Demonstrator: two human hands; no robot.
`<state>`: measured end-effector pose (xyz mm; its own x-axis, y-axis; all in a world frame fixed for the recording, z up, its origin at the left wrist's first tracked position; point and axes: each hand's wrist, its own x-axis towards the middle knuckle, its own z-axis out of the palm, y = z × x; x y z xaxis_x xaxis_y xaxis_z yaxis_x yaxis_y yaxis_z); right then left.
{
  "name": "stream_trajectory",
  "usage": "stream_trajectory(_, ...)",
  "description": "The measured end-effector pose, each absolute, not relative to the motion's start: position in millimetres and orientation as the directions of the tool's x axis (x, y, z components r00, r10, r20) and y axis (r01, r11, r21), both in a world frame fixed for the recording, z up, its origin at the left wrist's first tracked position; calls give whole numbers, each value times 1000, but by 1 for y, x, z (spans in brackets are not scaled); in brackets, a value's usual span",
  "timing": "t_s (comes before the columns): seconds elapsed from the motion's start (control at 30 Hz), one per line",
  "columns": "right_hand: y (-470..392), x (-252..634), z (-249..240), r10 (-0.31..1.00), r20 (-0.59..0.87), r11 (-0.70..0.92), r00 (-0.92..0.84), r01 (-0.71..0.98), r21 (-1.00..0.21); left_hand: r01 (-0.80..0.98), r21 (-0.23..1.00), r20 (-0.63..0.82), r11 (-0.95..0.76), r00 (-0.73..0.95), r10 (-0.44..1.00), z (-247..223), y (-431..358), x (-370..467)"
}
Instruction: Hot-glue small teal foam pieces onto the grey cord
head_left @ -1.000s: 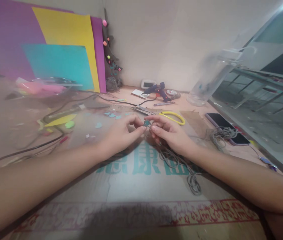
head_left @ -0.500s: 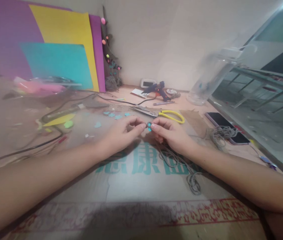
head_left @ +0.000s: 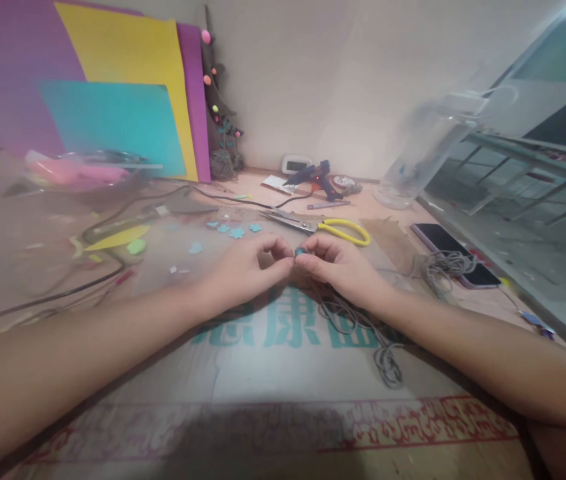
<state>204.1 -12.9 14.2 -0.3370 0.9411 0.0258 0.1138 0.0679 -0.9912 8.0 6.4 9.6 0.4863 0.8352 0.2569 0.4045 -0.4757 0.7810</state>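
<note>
Hands [head_left: 293,260] nearly closed, fingertips pinching small teal piece [head_left: 299,251]

Scissors [head_left: 345,231] behind my hands, glue gun [head_left: 317,179] behind those. Bottle [head_left: 415,160] back right. Phone [head_left: 455,255] on the right, cord bundle [head_left: 445,268] partly on it. 3 sheets [head_left: 117,127] stand back left, plastic bag [head_left: 83,172] before them.

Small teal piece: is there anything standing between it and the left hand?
Nothing visible stands between them: the small teal piece is pinched by the right hand, and the left hand has its fingertips close beside it. Fingers partly hide the piece.
</note>
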Motion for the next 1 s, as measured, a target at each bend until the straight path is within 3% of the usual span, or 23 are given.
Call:
stream_trajectory(0.3,-8,209,8,941,99,140,-324,106,-984,425,776,238,-466,488,840,10,7,10)
stream_trajectory(1.0,-10,206,11,943,102,152,-316,137,-979,428,814,183,-393,454,872,11,6,7)
